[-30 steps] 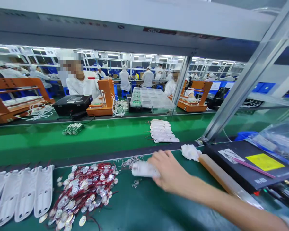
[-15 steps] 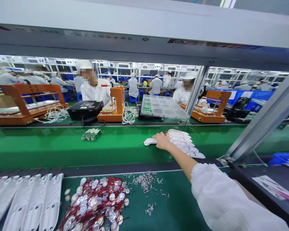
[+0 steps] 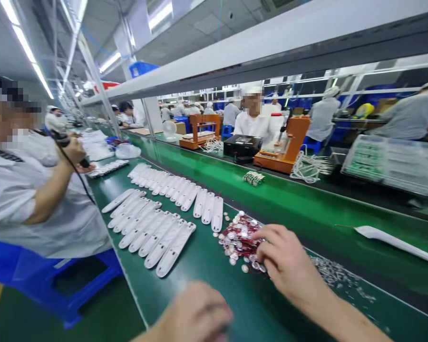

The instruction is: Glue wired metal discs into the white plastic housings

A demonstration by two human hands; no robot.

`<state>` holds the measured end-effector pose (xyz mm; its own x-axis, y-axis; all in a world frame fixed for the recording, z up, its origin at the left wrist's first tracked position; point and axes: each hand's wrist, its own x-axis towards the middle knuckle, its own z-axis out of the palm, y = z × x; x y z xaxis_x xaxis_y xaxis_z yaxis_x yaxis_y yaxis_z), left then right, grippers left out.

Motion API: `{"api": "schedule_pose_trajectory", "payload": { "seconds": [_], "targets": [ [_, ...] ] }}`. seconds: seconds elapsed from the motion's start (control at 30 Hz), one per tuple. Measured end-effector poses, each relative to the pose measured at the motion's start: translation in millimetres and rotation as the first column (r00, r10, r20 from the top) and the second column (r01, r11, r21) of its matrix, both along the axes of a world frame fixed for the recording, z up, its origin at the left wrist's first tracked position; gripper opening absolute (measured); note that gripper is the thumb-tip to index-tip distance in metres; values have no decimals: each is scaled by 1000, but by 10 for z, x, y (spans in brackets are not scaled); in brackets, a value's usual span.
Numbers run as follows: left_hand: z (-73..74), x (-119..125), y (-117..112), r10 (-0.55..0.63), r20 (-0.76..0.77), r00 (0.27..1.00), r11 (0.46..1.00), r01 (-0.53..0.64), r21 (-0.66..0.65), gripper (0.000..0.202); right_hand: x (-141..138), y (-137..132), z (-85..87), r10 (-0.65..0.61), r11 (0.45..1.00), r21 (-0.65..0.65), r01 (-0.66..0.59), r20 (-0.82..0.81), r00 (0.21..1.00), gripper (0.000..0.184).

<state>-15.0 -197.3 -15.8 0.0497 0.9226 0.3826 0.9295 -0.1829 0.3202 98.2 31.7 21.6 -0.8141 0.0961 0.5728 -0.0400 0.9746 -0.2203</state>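
Observation:
My right hand [image 3: 288,263] reaches over a pile of small round metal discs with red wires [image 3: 237,237] on the dark green bench. Its fingers are bent like a claw and their tips sit among the discs, so what they pinch is hidden. My left hand [image 3: 196,313] is at the bottom edge, smeared by motion, above the bench's near edge. Rows of long white plastic shells [image 3: 164,237] lie left of the pile. Another row of white shells [image 3: 174,190] lies farther back.
A bright green conveyor belt [image 3: 288,199] runs behind the bench with one white shell [image 3: 395,242] on it. Tiny metal parts [image 3: 330,273] are scattered right of my hand. A seated person [image 3: 39,190] holding a tool works at left. Orange fixtures [image 3: 287,149] and other workers stand beyond.
My right hand left a white shell on the conveyor and came back to the disc pile. The view swung left, showing the neighbouring worker, and my left hand came into view.

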Motion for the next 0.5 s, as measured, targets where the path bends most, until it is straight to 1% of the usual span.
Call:
{"api": "schedule_pose_trajectory", "payload": {
  "seconds": [0.03, 0.07, 0.1, 0.13, 0.17, 0.2, 0.27, 0.33, 0.4, 0.43, 0.5],
  "targets": [
    [48, -258, -126, 123, 14, 992, 991, -123, 51, 29, -91, -170, -21, 34, 998, -61, -32, 21, 999, 22],
    [100, -536, -256, 289, -13, 957, 957, -289, 37, 28, -192, -332, -41, 48, 993, -114, -42, 46, 998, 18],
    [149, -822, -385, 444, -79, 893, 896, -444, 18, 27, -301, -485, -60, 53, 987, -156, -41, 78, 995, 14],
    [194, -1108, -508, 553, -94, 828, 833, -552, 38, 30, -418, -626, -79, 58, 982, -186, -36, 119, 991, 15],
    [229, -1387, -619, 622, -105, 776, 783, -620, 51, 35, -543, -754, -98, 65, 979, -203, -31, 160, 985, 24],
    [252, -1654, -716, 676, -121, 727, 736, -674, 58, 41, -673, -868, -118, 72, 977, -211, -27, 204, 976, 34],
    [262, -2134, -856, 753, -163, 638, 651, -757, 47, 49, -947, -1053, -162, 94, 978, -206, -35, 284, 954, 47],
    [225, -2528, -922, 797, -212, 566, 581, -814, 15, 51, -1223, -1181, -214, 104, 981, -188, -43, 331, 938, 57],
    [155, -2821, -935, 817, -261, 515, 528, -849, -22, 50, -1472, -1267, -275, 88, 984, -174, -26, 357, 930, 66],
    [113, -2927, -932, 819, -284, 498, 509, -860, -40, 50, -1575, -1299, -306, 74, 985, -172, -11, 367, 927, 69],
    [26, -3059, -931, 812, -322, 486, 492, -868, -70, 47, -1728, -1353, -368, 46, 983, -182, 29, 393, 918, 72]
  ]
}}
